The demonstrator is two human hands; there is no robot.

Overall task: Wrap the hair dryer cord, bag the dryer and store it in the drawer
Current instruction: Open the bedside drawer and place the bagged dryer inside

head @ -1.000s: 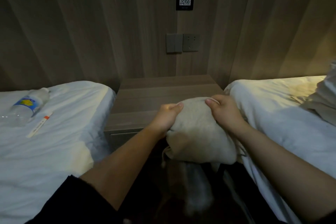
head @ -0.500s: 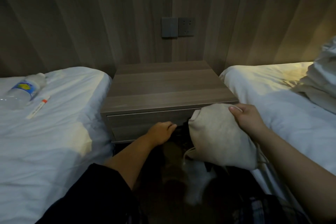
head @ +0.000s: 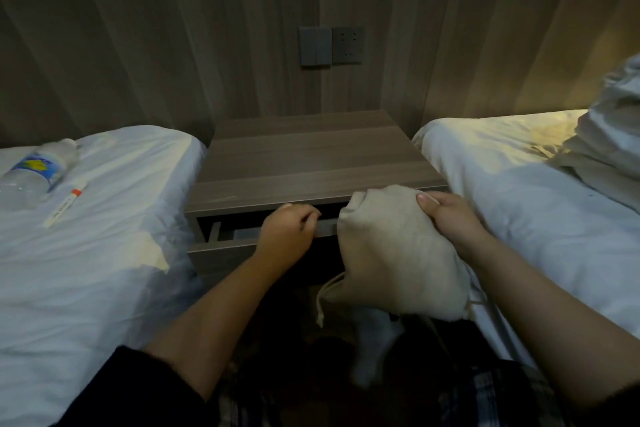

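Left hand (head: 287,236) grip curled over the part-open drawer (head: 221,246) front; right hand (head: 450,218) clenched on the cloth bag (head: 391,253).

Both forearms extend forward from the lower edge of the view toward the wood-grain bedside cabinet (head: 311,163). The left hand (head: 285,239) sits at the cabinet's front, below its top edge, knuckles up, fingers curled over the upper edge of the partly open grey drawer front (head: 221,248). The left forearm is bare, with a dark sleeve (head: 131,388) at the upper arm. The right hand (head: 450,218), just right of the left, is closed with fingers on top of a beige drawstring cloth bag (head: 391,253), holding it in front of the cabinet. The right forearm is bare.
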